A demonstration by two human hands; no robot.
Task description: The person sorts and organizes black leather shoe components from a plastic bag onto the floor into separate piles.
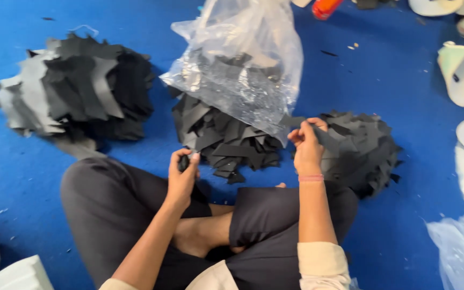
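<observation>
The left hand [182, 171], at lower centre of the frame, pinches a small black cut piece [183, 162] just off the central heap of black pieces [226, 140]. The right hand [307, 147] grips a long black strip [328, 140] over the right-hand stack [361, 150], keeping sorted shapes apart. The clear plastic bag [243, 59] slumps above.

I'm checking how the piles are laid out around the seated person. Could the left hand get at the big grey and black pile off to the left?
Probably yes, with a stretch. The left hand is pinching a small black piece, and only bare blue floor lies between it and the grey and black pile.
</observation>
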